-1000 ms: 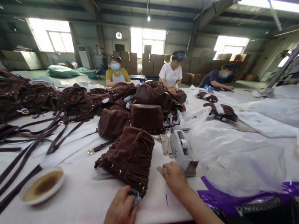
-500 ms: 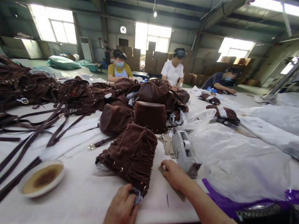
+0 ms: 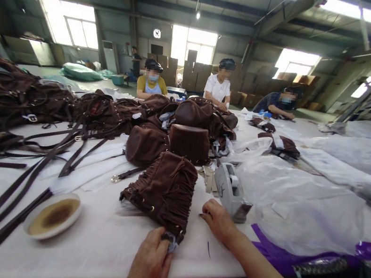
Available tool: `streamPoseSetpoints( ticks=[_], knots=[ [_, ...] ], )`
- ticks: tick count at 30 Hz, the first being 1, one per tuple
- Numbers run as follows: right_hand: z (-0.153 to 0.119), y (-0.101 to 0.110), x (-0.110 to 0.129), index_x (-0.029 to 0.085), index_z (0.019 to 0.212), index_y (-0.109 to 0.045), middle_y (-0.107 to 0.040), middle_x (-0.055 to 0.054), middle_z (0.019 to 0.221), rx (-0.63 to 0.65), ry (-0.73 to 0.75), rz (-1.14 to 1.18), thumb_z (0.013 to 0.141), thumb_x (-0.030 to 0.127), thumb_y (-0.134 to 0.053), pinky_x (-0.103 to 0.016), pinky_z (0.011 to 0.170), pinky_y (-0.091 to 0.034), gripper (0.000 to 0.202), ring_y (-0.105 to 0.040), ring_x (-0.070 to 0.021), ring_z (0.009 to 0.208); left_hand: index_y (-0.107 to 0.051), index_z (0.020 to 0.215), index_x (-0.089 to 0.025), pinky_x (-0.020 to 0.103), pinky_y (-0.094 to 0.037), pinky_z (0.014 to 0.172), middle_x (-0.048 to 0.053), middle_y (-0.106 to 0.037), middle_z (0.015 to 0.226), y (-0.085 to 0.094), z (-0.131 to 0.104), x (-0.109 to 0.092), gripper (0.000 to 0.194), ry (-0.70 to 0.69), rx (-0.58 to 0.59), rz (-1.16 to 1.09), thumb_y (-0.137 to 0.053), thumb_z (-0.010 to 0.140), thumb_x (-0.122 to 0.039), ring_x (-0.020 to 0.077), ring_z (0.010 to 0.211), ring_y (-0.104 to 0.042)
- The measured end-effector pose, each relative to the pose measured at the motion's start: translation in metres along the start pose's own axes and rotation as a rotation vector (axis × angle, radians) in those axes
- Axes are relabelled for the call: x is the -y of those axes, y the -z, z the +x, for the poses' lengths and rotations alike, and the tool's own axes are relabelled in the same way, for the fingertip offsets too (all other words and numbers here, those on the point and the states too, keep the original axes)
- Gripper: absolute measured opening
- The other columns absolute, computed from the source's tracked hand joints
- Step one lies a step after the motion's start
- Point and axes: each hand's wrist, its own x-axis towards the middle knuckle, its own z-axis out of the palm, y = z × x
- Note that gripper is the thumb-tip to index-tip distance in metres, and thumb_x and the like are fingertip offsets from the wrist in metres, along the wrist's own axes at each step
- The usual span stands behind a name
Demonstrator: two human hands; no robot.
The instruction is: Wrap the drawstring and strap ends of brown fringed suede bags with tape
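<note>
fingers of the left hand [image 3: 149, 264] are clamped on a crumpled grey-blue piece [image 3: 170, 242] at the near right corner of the dark brown fringed suede bag [image 3: 162, 187]. fingers of the right hand [image 3: 220, 223] are bent and close to one another on the table; whether they pinch something, i cannot tell.

the long table with white covering [image 3: 89, 256] carries, at its far left and middle, a big heap of dark brown bags [image 3: 103, 117]. to the right is spread a cloudy, thin plastic sheet [image 3: 303, 203].

the fringed bag lies flat in front of the heap, between the bowl and the right hand. its edge with gold eyelets faces toward the person and a little to the left; the opposite end points away, to the heap. both its sides look similar in length, so its long axis is not sure to me.

the grey tape dispenser [image 3: 233, 193] stands just beside the right hand. smaller is the round white bowl with yellow-brown content [image 3: 53, 216], at left, apart from both hands.
</note>
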Motion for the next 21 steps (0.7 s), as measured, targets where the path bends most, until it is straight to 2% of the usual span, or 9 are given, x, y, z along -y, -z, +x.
streamPoseSetpoints(
  ticks=[4, 7, 10, 13, 15, 18, 20, 21],
  knots=[
    [-0.004, -0.004, -0.007, 0.019, 0.079, -0.056, -0.057, -0.002, 0.085, -0.067, 0.013, 0.072, 0.083, 0.015, -0.055, -0.029, 0.076, -0.042, 0.006, -0.053, -0.0167, 0.081, -0.063, 0.099, -0.014, 0.046, -0.056, 0.088, 0.019, -0.057, 0.118, 0.001, 0.002, -0.001, 0.018, 0.007, -0.002, -0.010, -0.052, 0.084, -0.012, 0.0295, 0.107, -0.057],
    [-0.007, 0.001, 0.003, 0.020, 0.081, -0.056, -0.059, -0.002, 0.080, -0.100, -0.044, 0.142, 0.085, 0.021, -0.053, -0.030, 0.074, -0.041, 0.005, -0.053, -0.0175, 0.078, -0.063, 0.099, -0.014, 0.046, -0.055, 0.088, 0.019, -0.057, 0.118, 0.001, 0.002, -0.002, 0.018, 0.012, -0.020, -0.024, -0.052, 0.085, -0.012, 0.0294, 0.106, -0.057],
    [-0.024, 0.009, 0.037, 0.020, 0.080, -0.054, -0.055, 0.001, 0.070, -0.102, -0.148, 0.345, 0.088, 0.032, -0.054, -0.028, 0.065, -0.039, 0.014, -0.049, -0.0155, 0.068, -0.064, 0.100, -0.014, 0.046, -0.053, 0.091, 0.018, -0.057, 0.117, 0.005, 0.003, -0.003, 0.019, 0.047, -0.009, -0.095, -0.051, 0.085, -0.012, 0.0290, 0.107, -0.056],
    [-0.058, 0.015, 0.087, 0.020, 0.084, -0.054, -0.054, 0.002, 0.072, 0.006, -0.216, 0.712, 0.087, 0.036, -0.058, -0.026, 0.063, -0.040, 0.017, -0.049, -0.0142, 0.068, -0.064, 0.098, -0.015, 0.045, -0.051, 0.092, 0.017, -0.057, 0.114, 0.016, 0.009, -0.008, 0.019, 0.135, 0.065, -0.268, -0.049, 0.087, -0.013, 0.0272, 0.105, -0.056],
    [-0.084, 0.016, 0.116, 0.021, 0.088, -0.057, -0.057, 0.000, 0.074, 0.168, -0.242, 0.950, 0.085, 0.043, -0.061, -0.025, 0.063, -0.042, 0.022, -0.052, -0.0144, 0.069, -0.065, 0.089, -0.016, 0.042, -0.051, 0.089, 0.014, -0.059, 0.107, 0.027, 0.018, -0.012, 0.015, 0.252, 0.137, -0.425, -0.050, 0.087, -0.017, 0.0248, 0.099, -0.057],
    [-0.112, 0.015, 0.137, 0.020, 0.076, -0.061, -0.060, -0.003, 0.071, 0.483, -0.026, 1.031, 0.084, 0.059, -0.059, -0.026, 0.065, -0.043, 0.040, -0.055, -0.0154, 0.069, -0.064, 0.073, -0.015, 0.036, -0.052, 0.082, 0.008, -0.060, 0.089, 0.044, 0.033, -0.018, 0.017, 0.560, 0.272, -0.745, -0.058, 0.085, -0.025, 0.0201, 0.085, -0.057],
    [-0.121, 0.015, 0.137, 0.018, 0.068, -0.063, -0.062, -0.004, 0.073, 0.559, 0.061, 1.001, 0.084, 0.061, -0.058, -0.026, 0.068, -0.042, 0.046, -0.055, -0.0155, 0.072, -0.064, 0.073, -0.014, 0.033, -0.053, 0.075, 0.004, -0.059, 0.080, 0.052, 0.042, -0.019, 0.020, 0.856, 0.359, -1.064, -0.067, 0.080, -0.032, 0.0167, 0.076, -0.056],
    [-0.123, 0.014, 0.134, 0.018, 0.068, -0.063, -0.063, -0.005, 0.073, 0.548, 0.012, 1.014, 0.085, 0.060, -0.057, -0.025, 0.066, -0.042, 0.046, -0.055, -0.0147, 0.070, -0.065, 0.077, -0.013, 0.033, -0.054, 0.072, 0.003, -0.059, 0.079, 0.056, 0.045, -0.020, 0.022, 0.995, 0.389, -1.226, -0.071, 0.077, -0.035, 0.0154, 0.072, -0.056]
  ],
)
